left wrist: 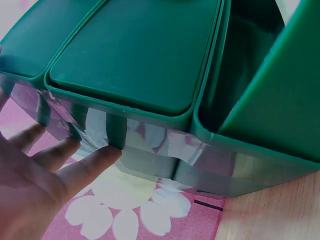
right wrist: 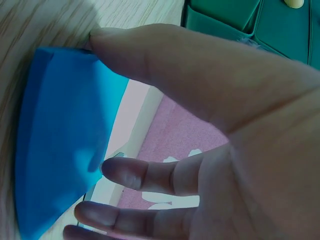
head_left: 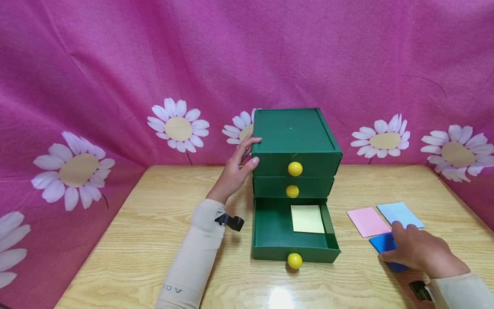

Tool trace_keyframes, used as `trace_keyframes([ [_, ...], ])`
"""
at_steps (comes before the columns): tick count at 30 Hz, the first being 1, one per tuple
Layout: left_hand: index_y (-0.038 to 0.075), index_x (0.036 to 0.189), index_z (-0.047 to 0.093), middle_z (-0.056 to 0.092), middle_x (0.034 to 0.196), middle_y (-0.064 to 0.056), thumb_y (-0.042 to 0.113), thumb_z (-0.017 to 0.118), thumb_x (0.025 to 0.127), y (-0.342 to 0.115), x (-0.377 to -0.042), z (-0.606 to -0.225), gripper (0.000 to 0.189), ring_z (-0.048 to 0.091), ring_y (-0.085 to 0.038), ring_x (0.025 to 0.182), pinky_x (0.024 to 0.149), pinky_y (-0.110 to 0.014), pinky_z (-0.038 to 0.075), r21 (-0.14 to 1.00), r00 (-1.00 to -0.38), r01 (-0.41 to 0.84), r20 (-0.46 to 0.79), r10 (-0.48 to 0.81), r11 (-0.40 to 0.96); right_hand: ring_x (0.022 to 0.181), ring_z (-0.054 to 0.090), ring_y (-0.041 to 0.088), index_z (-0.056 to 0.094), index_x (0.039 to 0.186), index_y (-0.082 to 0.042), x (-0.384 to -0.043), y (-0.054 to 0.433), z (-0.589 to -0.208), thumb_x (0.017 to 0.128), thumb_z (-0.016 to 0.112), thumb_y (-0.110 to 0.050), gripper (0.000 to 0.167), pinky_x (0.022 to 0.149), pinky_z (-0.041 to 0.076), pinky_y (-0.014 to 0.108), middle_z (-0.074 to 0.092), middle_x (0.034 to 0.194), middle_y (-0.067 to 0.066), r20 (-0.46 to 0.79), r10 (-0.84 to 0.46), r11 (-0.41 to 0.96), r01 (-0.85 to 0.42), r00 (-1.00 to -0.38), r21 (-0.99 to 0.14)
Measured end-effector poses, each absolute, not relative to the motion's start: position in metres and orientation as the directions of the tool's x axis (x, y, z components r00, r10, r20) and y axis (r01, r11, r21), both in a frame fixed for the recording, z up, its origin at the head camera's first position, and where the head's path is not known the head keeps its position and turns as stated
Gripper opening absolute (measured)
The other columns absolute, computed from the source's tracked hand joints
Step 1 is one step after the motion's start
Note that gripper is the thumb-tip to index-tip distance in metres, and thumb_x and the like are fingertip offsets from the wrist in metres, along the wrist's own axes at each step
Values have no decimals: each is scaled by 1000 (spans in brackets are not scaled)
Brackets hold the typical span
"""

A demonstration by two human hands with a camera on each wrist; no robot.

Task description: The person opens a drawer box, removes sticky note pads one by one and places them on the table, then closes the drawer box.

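A green drawer unit (head_left: 295, 131) with round yellow knobs stands on the table. Its bottom drawer (head_left: 272, 223) is pulled out and holds a pale yellow sticky note pad (head_left: 308, 219). My left hand (head_left: 235, 176) rests its spread fingertips against the unit's left side; the left wrist view shows this hand (left wrist: 45, 175) beside clear tape on the casing. Over a dark blue sticky note pad (right wrist: 70, 130) is my right hand (head_left: 422, 251), its thumb at one edge and its fingers spread. Whether the fingertips press on the pad is unclear.
A pink pad (head_left: 368, 222) and a light blue pad (head_left: 400, 213) lie on the wooden table (head_left: 154, 240), just beyond the dark blue one. A magenta cloth (head_left: 216, 56) printed with white daisies hangs behind and along the sides.
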State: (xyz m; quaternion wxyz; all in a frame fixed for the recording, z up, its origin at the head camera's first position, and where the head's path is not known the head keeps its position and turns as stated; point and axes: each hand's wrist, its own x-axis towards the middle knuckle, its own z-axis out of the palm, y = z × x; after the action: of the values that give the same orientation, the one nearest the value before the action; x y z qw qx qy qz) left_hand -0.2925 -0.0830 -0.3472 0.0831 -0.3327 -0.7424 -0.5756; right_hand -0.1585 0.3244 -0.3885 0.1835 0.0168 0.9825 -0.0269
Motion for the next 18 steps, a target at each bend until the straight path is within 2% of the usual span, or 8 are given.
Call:
trace_keyframes([
  [7,37,143,38,15,159,15,30,49,99,-83,-293,-348,46,29,-13,141,111,-35,31,796,-761,596,514,396,111,79,54,36,45,113,12,-158,323,-389,65,79,-61,94,62,49,54,51,86,20,-337,22,998,38,-941,-42],
  [13,38,143,39,16,159,16,31,49,98,-82,-293,-346,46,30,-13,141,110,-39,33,802,-768,587,507,391,112,77,53,34,47,109,9,-157,319,-386,69,79,-54,82,61,48,53,49,85,18,-347,14,998,35,-938,-54],
  [18,35,143,39,16,159,15,29,49,98,-83,-293,-347,46,30,-13,141,112,-37,31,793,-756,601,523,393,102,77,53,33,46,110,9,-158,319,-387,69,79,-54,83,61,48,51,49,86,18,-350,21,998,40,-936,-49],
])
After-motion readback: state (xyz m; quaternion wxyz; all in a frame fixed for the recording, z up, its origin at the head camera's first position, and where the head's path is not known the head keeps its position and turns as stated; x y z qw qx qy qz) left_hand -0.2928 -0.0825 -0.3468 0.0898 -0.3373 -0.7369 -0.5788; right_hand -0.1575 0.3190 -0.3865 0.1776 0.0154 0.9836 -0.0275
